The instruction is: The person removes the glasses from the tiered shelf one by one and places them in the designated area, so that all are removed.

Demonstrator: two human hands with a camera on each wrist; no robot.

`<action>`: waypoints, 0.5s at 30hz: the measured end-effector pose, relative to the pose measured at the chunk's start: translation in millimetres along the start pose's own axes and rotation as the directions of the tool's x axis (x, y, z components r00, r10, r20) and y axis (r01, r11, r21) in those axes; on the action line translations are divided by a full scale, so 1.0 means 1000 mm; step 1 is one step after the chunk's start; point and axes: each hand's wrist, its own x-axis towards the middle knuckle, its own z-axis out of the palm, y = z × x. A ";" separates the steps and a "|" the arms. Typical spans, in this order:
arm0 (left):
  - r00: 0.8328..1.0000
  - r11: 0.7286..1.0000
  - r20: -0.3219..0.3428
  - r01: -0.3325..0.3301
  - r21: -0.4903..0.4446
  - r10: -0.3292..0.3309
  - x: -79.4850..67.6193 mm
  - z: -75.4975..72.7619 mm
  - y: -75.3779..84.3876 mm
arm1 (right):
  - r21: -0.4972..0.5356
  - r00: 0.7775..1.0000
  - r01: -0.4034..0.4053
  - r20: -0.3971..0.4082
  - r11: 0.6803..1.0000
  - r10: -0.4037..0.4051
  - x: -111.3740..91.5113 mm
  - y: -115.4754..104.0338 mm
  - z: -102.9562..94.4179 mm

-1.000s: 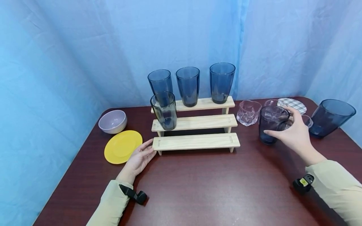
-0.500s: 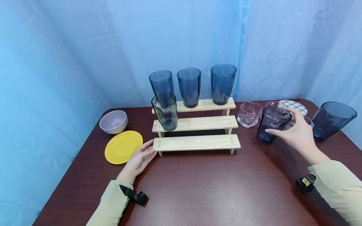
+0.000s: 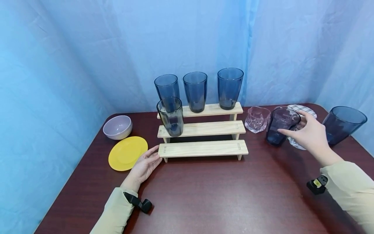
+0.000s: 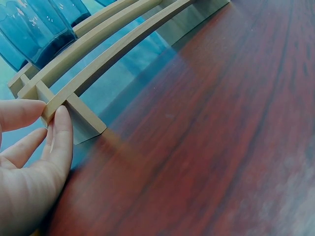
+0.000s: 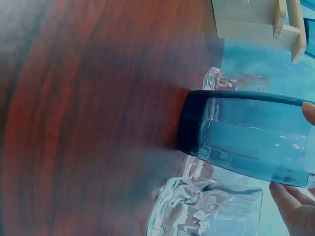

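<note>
My right hand (image 3: 312, 135) grips a dark blue-grey drinking glass (image 3: 276, 133) between thumb and fingers, at the right of the head view. The glass leans a little; in the right wrist view its thick base (image 5: 192, 123) is close to the table. My left hand (image 3: 145, 167) pinches the left end of the lowest step of a three-step wooden rack (image 3: 204, 148), thumb above and fingers below in the left wrist view. Three tall blue glasses (image 3: 195, 94) stand along the top step. Another glass (image 3: 172, 118) is at the left end of the middle step.
Clear wavy glasses (image 3: 257, 120) sit beside and behind the held glass, one (image 5: 206, 209) near it in the right wrist view. A large blue glass (image 3: 343, 126) and a checked disc (image 3: 305, 109) lie farther right. A bowl (image 3: 118, 127) and yellow plate (image 3: 127, 154) are left.
The glass in my right hand has tilted, its base moving slightly back and its rim shifting right. My left hand has stayed at the rack's end.
</note>
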 end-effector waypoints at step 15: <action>1.000 1.000 0.012 -0.010 -0.008 0.010 0.001 -0.001 -0.001 | -0.035 0.999 -0.001 0.035 0.999 0.002 0.004 0.000 -0.004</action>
